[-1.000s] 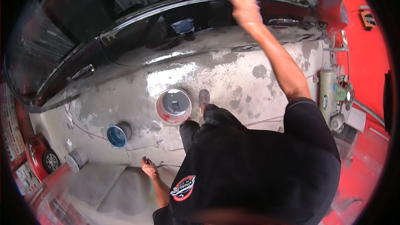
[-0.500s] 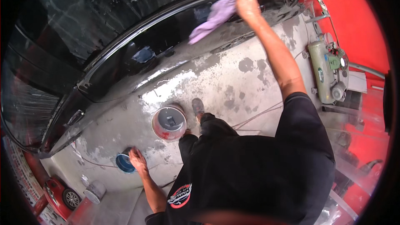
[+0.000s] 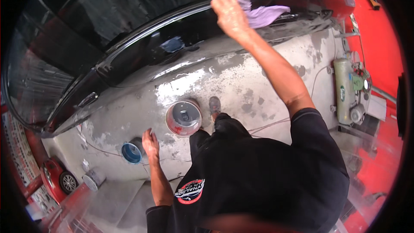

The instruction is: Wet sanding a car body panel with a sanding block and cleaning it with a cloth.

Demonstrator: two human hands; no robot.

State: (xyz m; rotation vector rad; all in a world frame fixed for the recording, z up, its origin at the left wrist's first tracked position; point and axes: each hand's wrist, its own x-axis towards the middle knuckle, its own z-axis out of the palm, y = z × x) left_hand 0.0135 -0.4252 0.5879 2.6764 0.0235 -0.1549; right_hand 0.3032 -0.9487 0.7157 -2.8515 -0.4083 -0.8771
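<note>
Cloth (image 3: 269, 16), lilac, one: gripped in the closed right hand (image 3: 230, 16) and trailing to its right, across the side of a black car (image 3: 196, 22) just below the window trim. Left hand (image 3: 150, 144): fingers loosely extended, held low, just right of a blue bucket (image 3: 128, 147) and left of a larger, red-stained bucket (image 3: 174, 127) with liquid inside.

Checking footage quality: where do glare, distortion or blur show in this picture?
Head view: white glare on the floor beyond the bucket; same view: the black car looks bowed, fisheye-style; head view's lower edge: a brownish shape, out of focus.
</note>
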